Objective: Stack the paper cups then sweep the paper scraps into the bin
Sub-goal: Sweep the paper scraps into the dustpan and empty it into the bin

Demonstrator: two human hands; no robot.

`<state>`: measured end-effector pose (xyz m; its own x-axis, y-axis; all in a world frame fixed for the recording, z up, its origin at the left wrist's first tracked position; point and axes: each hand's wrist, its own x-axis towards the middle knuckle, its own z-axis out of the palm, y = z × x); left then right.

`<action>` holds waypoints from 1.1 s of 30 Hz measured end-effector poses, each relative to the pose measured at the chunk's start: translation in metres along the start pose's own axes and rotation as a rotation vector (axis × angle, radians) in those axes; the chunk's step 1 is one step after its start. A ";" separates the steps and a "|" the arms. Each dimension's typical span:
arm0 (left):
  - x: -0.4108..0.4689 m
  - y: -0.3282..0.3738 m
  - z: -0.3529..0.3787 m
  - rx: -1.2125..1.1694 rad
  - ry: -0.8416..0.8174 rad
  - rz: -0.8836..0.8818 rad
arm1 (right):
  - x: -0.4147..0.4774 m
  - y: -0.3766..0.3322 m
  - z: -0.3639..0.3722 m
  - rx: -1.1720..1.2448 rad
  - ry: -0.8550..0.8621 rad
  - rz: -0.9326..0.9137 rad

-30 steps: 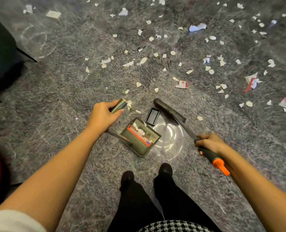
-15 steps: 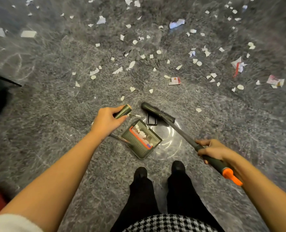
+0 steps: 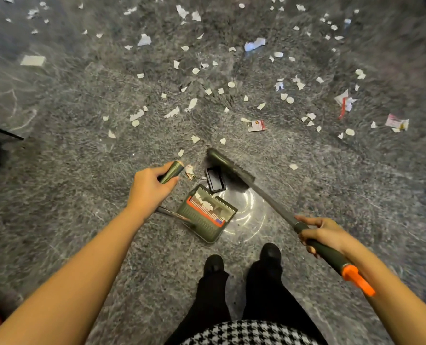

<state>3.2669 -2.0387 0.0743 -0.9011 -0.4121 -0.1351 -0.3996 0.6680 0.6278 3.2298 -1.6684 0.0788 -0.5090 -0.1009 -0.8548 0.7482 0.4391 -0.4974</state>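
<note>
Above a grey speckled stone floor [image 3: 70,185], the left hand [image 3: 149,188] grips the dustpan [image 3: 203,219] by its handle and the right hand [image 3: 324,235] grips the broom [image 3: 228,166]. Some scraps lie inside the dustpan, and many paper scraps [image 3: 192,103] are scattered beyond.

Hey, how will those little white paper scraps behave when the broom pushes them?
Probably very light: the paper scraps are thin, small and lie flat, so the broom may flick or scatter them rather than slide them. The floor looks smooth and glossy, so flat ones might cling and slip under the bristles.
</note>
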 end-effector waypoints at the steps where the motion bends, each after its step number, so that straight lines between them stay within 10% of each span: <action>1: 0.000 -0.004 -0.003 0.000 0.019 -0.017 | 0.004 -0.002 0.002 -0.008 0.015 -0.001; 33: 0.045 -0.010 -0.018 0.038 -0.037 0.015 | 0.022 0.005 0.062 -0.465 -0.149 0.028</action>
<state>3.2332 -2.0752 0.0761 -0.9121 -0.3796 -0.1548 -0.3920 0.6971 0.6004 3.2488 -1.7239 0.0478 -0.3994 -0.1952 -0.8957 0.4739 0.7924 -0.3840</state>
